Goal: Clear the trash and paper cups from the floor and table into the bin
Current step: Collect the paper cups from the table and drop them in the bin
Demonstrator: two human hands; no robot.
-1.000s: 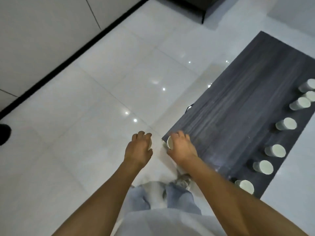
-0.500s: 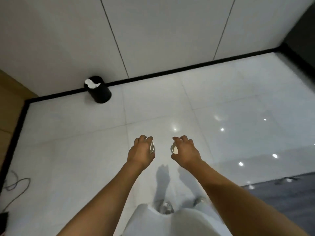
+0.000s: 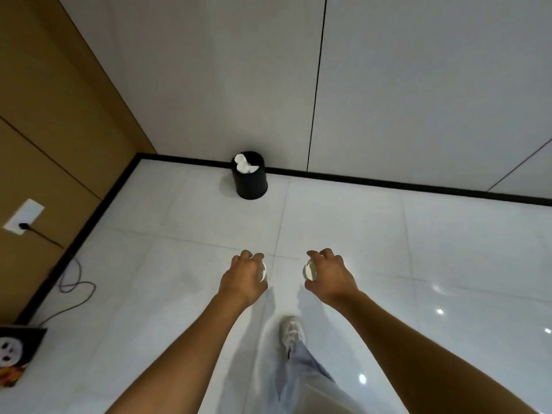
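Corner of a tiled room.
Glossy white floor (image 3: 448, 249), grey panelled wall (image 3: 418, 85), tan wall (image 3: 53, 115) with socket (image 3: 24, 216), black skirting (image 3: 388, 182).

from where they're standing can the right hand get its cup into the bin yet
Probably not yet. The right hand grips a paper cup over open floor, and the black bin stands against the wall well ahead. Nothing lies between them, so walking closer should do.

Dim, floor (image 3: 448, 264) glare, blurred edges

No readable text, label, brand or number is shown. Nothing is printed legibly on any surface.
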